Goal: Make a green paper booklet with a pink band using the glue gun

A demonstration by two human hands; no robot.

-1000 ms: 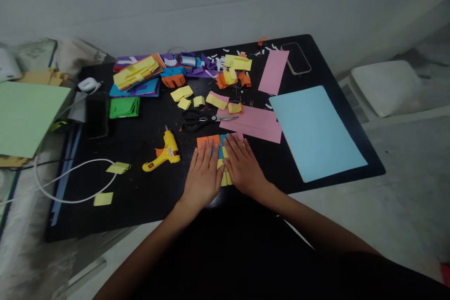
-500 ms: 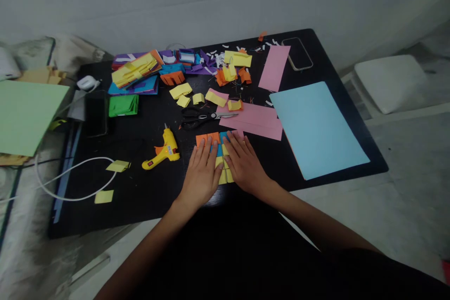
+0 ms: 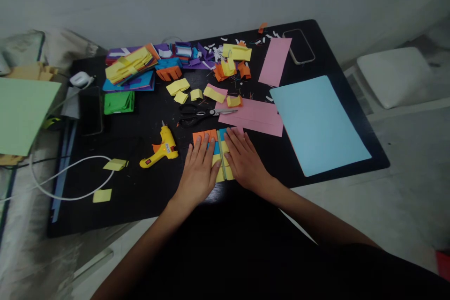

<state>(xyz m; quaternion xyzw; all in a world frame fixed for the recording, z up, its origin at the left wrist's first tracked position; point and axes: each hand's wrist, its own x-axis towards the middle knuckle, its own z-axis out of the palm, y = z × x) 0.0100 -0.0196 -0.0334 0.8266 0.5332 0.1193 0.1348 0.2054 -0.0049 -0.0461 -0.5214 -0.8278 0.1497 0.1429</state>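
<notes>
Wider apart than before, the left hand and right hand rest on the paper patchwork on the counter, fingers open, gripping nothing. Rows are laid; yellow bits lie loose.

Far side: plain grey wall, faint horizontal line across it. Black tabletop in front of the wall, corners rounded, surface faintly glossy at the near edge. Right of the table: white seat, low, smooth, rounded corners. Floor pale grey, marked with faint lines and small dark specks. Light dim, flat and cool; source not visible from here. Far right corner in deeper shadow.
</notes>
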